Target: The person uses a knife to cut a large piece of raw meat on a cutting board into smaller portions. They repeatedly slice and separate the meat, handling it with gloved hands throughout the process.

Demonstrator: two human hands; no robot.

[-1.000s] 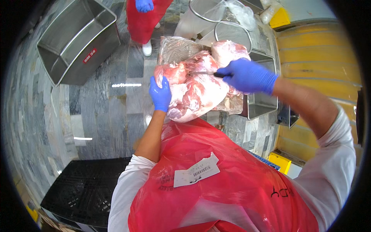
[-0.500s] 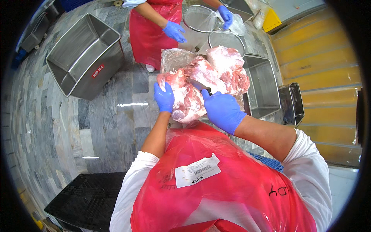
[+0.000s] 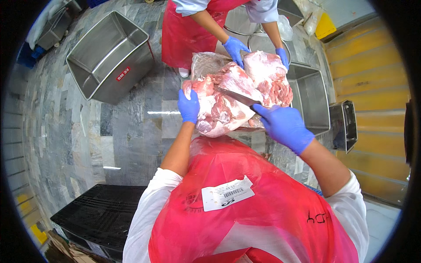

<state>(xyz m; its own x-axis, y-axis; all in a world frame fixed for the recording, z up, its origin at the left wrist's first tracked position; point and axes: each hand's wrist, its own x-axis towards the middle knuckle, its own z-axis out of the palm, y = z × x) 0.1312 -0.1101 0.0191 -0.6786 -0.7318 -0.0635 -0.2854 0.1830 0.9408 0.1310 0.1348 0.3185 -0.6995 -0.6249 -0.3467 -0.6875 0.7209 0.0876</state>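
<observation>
1. The grey tiled floor [image 3: 127,140] spreads across the left side and behind the work.
2. The wearer's red apron [image 3: 258,210] fills the lower middle.
3. An open metal tub [image 3: 138,72] stands on the floor at upper left, well apart from the work.
4. A black crate [image 3: 103,210] sits at lower left.
5. Just right of the work is a second metal tub [image 3: 313,98].
6. Across from the wearer stands a co-worker in a red apron, both gloved hands at the far piece of meat [image 3: 264,70].
7. The near piece of meat [image 3: 221,115] lies in front of the wearer, between both hands, left of and nearer than the far piece.
8. The right hand [image 3: 287,128], blue-gloved, has its fingers clenched around a knife handle.
9. The left hand [image 3: 189,107], also blue-gloved, grasps the near piece's left edge with its fingers.
10. The knife [image 3: 240,97] slants up-left, its blade against the meat.
</observation>
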